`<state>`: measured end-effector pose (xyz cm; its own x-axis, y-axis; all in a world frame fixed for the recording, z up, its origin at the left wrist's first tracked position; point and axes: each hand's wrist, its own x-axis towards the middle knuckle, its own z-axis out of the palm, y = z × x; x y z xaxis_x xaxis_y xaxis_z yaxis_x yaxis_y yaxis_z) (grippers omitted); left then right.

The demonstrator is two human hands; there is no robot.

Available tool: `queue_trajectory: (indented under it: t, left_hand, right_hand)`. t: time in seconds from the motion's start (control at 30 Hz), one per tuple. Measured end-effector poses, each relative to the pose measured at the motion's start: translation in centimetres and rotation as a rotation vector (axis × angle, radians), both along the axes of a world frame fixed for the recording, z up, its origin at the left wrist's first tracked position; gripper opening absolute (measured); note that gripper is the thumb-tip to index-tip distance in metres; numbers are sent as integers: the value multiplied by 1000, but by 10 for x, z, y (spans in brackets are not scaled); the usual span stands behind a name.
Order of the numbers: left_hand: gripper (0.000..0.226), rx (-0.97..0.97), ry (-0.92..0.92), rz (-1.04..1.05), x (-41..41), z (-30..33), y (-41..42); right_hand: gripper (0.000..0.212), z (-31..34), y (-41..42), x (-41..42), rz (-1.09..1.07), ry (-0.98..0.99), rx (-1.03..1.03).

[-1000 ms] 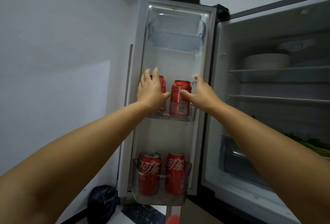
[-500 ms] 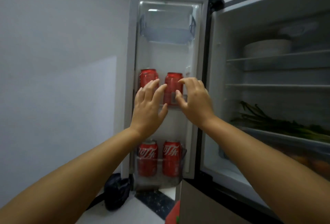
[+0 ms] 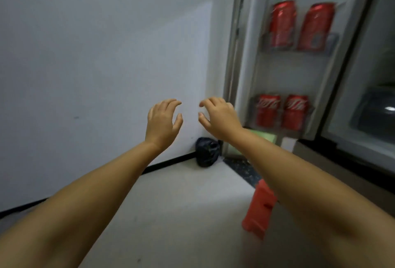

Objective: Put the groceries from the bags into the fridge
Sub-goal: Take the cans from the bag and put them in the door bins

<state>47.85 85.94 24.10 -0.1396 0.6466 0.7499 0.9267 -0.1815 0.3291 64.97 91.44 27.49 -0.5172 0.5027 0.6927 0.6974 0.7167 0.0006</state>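
Hands held out empty: left hand (image 3: pixel 162 121) and right hand (image 3: pixel 220 118) fingers loosely curled, spread. Four cans (image 3: pixel 282 24) stood in fridge door (image 3: pixel 245 79).

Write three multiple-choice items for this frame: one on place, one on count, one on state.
1. Where is the dark bag?
A. On the floor by the wall
B. On a door shelf
C. In a hand

2. How many red cans show in the fridge door?
A. Two
B. Four
C. Six

3. What do the hands hold?
A. A can each
B. One bag
C. Nothing

Key: 1 A, it lies at the baseboard. 2 B, an upper pair and a lower pair. 3 C, left hand and right hand are loosely curled, empty.
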Motion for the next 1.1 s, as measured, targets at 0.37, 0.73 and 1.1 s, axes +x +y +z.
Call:
queue_trajectory:
  t: [0.37,0.73,1.1]
  left_hand:
    - [59,-386,-215,376,-225,-141,-229]
    - [31,-691,-445,654,-374,-225,-315]
    - [32,-766,-519,753,-519,-251,-237]
  right_hand:
    - [33,-146,-138,-231,222,-82,-402]
    - [40,-239,-194,-411,417,-441,-602]
    - [34,-283,-87,-578,432,-587,-671]
